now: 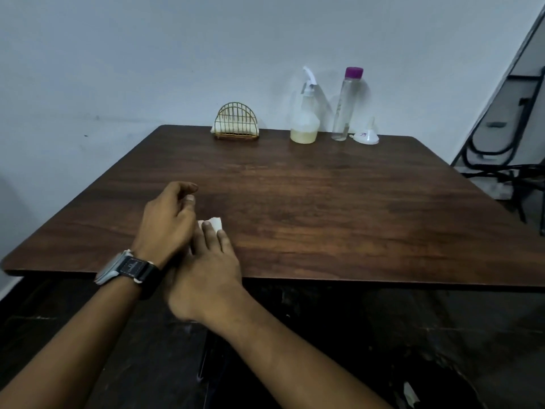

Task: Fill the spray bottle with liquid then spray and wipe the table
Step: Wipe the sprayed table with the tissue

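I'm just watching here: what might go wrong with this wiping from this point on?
1. The white tissue is small and mostly hidden under the right hand, close to the near edge of the table; it may bunch up or slide off.
2. The spray bottle, the tall clear bottle and the funnel stand close together at the far edge; a wide sweep there might topple the tall one.

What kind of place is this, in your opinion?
Probably a simple dining corner, at home or in a small eatery: a dark wooden table against a plain wall, with a wire napkin holder on it.
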A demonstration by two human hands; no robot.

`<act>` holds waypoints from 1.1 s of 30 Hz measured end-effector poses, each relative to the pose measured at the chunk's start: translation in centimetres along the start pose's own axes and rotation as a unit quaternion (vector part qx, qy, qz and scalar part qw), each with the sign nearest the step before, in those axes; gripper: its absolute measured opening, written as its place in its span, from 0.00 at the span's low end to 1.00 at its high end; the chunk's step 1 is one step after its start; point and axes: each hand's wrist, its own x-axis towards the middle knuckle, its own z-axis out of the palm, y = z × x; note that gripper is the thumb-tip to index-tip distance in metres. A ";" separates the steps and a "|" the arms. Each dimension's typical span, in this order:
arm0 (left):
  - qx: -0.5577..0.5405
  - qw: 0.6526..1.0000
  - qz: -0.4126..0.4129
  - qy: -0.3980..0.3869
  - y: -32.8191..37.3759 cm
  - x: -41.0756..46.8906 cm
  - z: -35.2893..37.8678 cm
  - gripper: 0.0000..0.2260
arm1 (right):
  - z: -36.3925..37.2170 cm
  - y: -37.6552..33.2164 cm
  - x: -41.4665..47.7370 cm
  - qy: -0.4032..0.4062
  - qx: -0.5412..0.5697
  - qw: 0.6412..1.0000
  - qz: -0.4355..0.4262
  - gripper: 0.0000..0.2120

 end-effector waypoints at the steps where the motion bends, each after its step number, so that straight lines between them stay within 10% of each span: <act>1: 0.000 1.000 0.003 -0.002 0.2 0.0 0.1 0.14 | 0.0 1.1 -0.6 0.016 0.026 0.999 0.010 0.34; 10: -0.025 0.997 0.044 -0.063 3.9 0.9 5.5 0.14 | -4.2 21.0 -12.3 0.065 -0.040 0.969 0.233 0.47; 18: -0.060 0.989 0.066 -0.114 7.3 1.1 10.2 0.15 | -7.1 29.7 -17.3 0.034 -0.021 0.920 0.390 0.33; 33: 0.002 0.999 0.024 -0.034 1.6 2.2 3.3 0.16 | -1.1 4.2 5.0 -0.039 -0.039 0.998 0.026 0.44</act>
